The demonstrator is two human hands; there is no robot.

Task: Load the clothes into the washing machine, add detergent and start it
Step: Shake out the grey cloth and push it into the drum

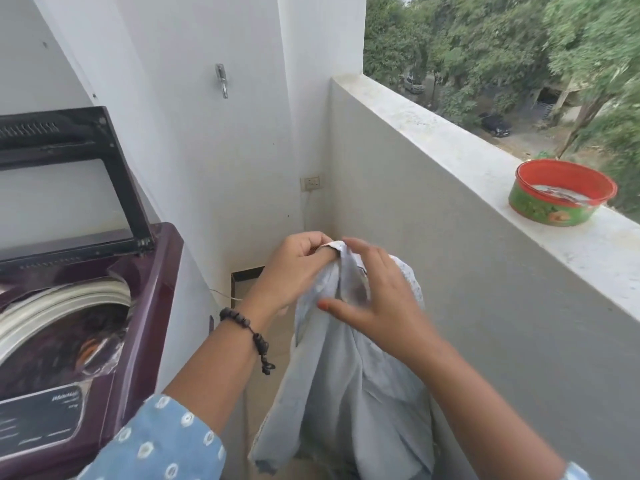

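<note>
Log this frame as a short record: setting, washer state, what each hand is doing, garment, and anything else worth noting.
setting: balcony with parapet wall
washer: maroon top-loader, lid raised, dark laundry visible in drum
left hand: pinches top edge of garment
right hand: fingers spread, touching the garment, no clear grip
garment: pale blue, hanging between the hands, beside the washer, not yet loaded
tub: red-rimmed, on the parapet ledge, holds water
socket: on the corner wall, cord plugged in
detergent: not in view

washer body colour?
Dark maroon-purple washing machine, lid up; shows in the head view, frame left.
</note>
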